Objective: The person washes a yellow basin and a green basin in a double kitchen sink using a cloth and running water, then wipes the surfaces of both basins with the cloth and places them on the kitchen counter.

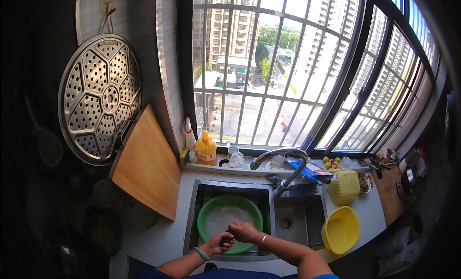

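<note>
A green plastic basin (pixel 202 211) holding cloudy water (pixel 221 216) sits in the larger bowl of the stainless steel sink (pixel 194 192). Over the basin's near side, my left hand (pixel 217 244) grips a small dark object (pixel 227 239), too hidden by fingers to name. My right hand (pixel 245 231) is closed against my left fingertips and seems to pinch the upper end of that object. A jade-coloured bangle (pixel 201 253) circles my left wrist and a silver bangle (pixel 263 240) my right. The chrome faucet (pixel 281 153) arches behind the hands.
Right of the smaller sink bowl (pixel 299 214) stand a yellow plastic basin (pixel 340 230) and a yellow strainer basket (pixel 344 187). A wooden cutting board (pixel 149 167) leans at left below a hanging steamer rack (pixel 101 99). A pump bottle (pixel 206 149) and fruits (pixel 331 163) line the sill.
</note>
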Demonstrator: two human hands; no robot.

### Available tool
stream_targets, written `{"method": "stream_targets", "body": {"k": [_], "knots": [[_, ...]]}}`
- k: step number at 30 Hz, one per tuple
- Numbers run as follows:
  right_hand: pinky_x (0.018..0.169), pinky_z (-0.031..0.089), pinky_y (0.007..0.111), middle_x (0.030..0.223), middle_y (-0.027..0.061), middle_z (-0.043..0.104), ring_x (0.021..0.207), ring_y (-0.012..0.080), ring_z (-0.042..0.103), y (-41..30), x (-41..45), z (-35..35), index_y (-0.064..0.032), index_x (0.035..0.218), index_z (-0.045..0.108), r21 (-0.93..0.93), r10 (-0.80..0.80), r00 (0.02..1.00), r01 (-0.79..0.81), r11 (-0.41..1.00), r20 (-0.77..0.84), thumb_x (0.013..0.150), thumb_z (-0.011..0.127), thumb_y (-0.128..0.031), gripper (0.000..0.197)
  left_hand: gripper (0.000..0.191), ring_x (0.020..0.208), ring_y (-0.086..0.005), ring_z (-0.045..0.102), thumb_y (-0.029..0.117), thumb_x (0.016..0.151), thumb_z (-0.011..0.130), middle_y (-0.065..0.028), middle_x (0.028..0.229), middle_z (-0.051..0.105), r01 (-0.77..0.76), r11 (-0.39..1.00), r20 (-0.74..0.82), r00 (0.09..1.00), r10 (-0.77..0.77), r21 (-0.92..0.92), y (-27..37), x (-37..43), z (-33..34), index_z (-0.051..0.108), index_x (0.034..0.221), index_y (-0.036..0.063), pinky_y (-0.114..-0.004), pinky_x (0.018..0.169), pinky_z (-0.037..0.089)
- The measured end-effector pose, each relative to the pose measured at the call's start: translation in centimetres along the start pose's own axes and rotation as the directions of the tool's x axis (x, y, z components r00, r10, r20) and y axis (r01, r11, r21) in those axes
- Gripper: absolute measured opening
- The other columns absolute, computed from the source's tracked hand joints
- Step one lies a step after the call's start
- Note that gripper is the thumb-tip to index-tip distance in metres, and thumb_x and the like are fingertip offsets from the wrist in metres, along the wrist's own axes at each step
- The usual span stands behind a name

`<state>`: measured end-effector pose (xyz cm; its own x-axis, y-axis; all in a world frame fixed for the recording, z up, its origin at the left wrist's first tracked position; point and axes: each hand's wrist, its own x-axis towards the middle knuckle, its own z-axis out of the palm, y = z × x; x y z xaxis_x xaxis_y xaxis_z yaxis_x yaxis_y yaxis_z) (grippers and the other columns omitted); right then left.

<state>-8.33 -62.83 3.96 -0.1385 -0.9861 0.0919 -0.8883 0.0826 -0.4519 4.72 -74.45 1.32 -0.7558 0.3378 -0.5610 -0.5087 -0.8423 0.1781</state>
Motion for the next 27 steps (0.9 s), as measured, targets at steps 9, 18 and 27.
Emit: {"method": "stream_targets", "body": {"k": [9,18,27], "knots": [[0.056,0.049,0.035,0.085,0.0094,0.058,0.074,0.0268,0.061,-0.9,-0.7,-3.0,-0.0122,0.114,0.046,-0.095,0.076,0.989,-0.064,0.993,0.126,0.073,0.062,-0.025,0.046,0.020,0.053,-0.0104,0.041,0.021,0.083,0.052,-0.0084,0.082,0.049,0.118,0.986,0.229,0.969,-0.089,-0.115,2.3,-0.9,2.4,0.047,0.095,0.0060,-0.018,0.040,0.033],[0.035,0.023,0.017,0.059,-0.0049,0.039,0.043,0.0029,0.031,-0.2,-2.5,-2.0,-0.0126,0.087,0.047,0.679,0.090,0.699,-0.645,-0.351,0.710,0.085,0.054,-0.021,0.011,0.067,0.127,-0.0310,0.027,0.017,0.074,0.063,-0.0130,0.132,0.034,-0.316,-0.661,0.679,0.612,0.406,0.680,2.3,-4.3,4.7,0.033,0.133,0.0129,-0.043,0.104,0.021],[0.044,0.028,0.016,0.068,-0.0047,0.039,0.055,0.0028,0.036,-3.2,-1.7,-2.0,-0.0081,0.091,0.046,0.524,-0.451,0.703,-0.711,-0.468,0.550,0.087,0.050,-0.018,0.011,0.053,0.094,-0.0229,0.048,0.011,0.076,0.054,-0.0095,0.104,0.045,-0.490,-0.870,0.929,0.294,-0.223,-0.054,7.0,-5.3,7.8,0.039,0.127,0.0146,-0.033,0.069,0.048]]}}
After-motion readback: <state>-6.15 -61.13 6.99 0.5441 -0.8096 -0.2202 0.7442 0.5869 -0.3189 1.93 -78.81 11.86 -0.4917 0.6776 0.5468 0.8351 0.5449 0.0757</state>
